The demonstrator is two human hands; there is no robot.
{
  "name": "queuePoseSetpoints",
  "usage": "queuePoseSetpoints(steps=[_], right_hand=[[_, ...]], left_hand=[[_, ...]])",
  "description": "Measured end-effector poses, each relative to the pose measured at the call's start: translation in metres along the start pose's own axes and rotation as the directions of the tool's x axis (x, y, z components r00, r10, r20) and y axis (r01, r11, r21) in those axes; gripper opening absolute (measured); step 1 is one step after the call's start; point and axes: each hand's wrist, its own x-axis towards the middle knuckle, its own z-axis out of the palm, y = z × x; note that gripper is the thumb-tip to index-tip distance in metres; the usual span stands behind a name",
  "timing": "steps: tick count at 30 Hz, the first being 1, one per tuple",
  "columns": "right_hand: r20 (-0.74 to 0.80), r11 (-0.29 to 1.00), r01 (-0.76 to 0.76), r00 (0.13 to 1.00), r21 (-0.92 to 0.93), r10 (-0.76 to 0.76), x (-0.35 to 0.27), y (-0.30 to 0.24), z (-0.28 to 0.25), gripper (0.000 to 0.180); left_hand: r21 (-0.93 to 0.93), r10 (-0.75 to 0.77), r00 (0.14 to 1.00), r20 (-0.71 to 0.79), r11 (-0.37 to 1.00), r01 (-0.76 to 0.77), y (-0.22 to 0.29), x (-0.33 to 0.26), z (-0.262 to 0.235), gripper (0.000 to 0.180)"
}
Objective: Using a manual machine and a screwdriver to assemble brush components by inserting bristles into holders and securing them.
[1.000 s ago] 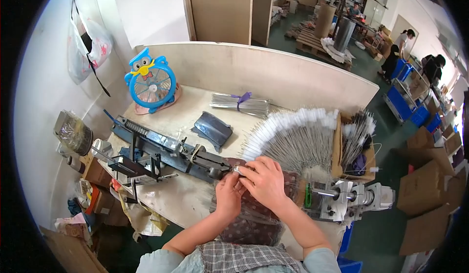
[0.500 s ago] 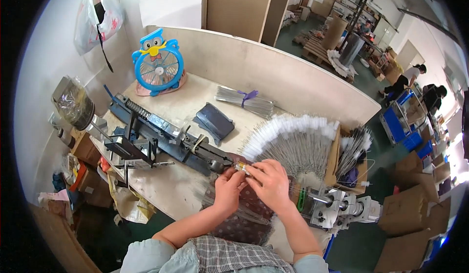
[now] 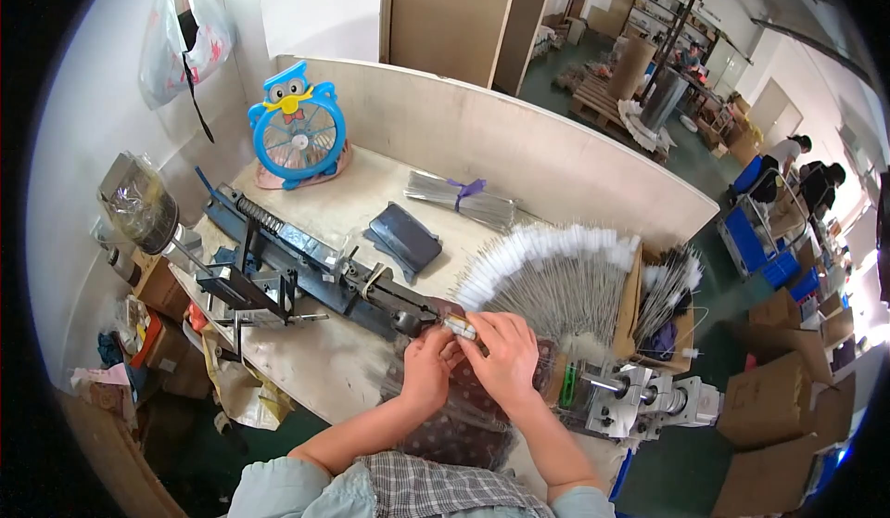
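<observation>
At the near end of a long dark metal bench device (image 3: 320, 272), my two hands meet close together. My right hand (image 3: 505, 349) pinches a small white-and-yellow piece (image 3: 459, 326) between thumb and fingers. Just below it, my left hand (image 3: 428, 367) is closed, its fingertips pressed together by the rounded metal end of the device; whatever they hold is too small or hidden to make out. Under both wrists lies a dark dotted cloth (image 3: 459, 430). To the right, many thin wire brushes with white tips (image 3: 556, 268) spread out in a fan.
A blue character-shaped fan (image 3: 298, 138), a dark flat case (image 3: 405, 238) and a tied wire bundle (image 3: 459, 198) sit farther back. A cardboard box (image 3: 649, 332) of brushes and a metal clamp mechanism (image 3: 654, 402) stand right. A low partition (image 3: 556, 138) borders the table; people work beyond.
The small piece now shows more of its white side between my right fingers. Both hands stay at nearly the same place, with the right fingers shifted slightly down and left.
</observation>
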Motion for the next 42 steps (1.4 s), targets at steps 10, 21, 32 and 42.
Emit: queuePoseSetpoints(steps=[10,21,32,42], right_hand=[[-0.024,0.991,0.077,0.997,-0.112,-0.080,-0.007,0.010,-0.005,0.026],[-0.008,0.995,0.081,0.997,-0.060,-0.082,-0.003,0.006,0.001,0.028],[-0.044,0.997,0.068,0.997,-0.029,-0.070,-0.004,0.010,0.009,0.025],[0.059,0.989,0.010,0.998,-0.145,-0.001,-0.007,0.008,-0.018,0.021]], left_hand=[[0.100,0.030,1.000,0.004,0.994,-0.030,-0.002,0.001,0.001,0.007],[0.014,0.021,1.000,0.007,1.000,-0.021,-0.001,-0.002,0.003,0.007],[0.072,0.015,1.000,-0.019,0.997,-0.013,-0.005,0.005,-0.001,0.008],[-0.030,-0.015,0.999,-0.040,0.999,0.014,0.000,-0.001,-0.002,0.027]])
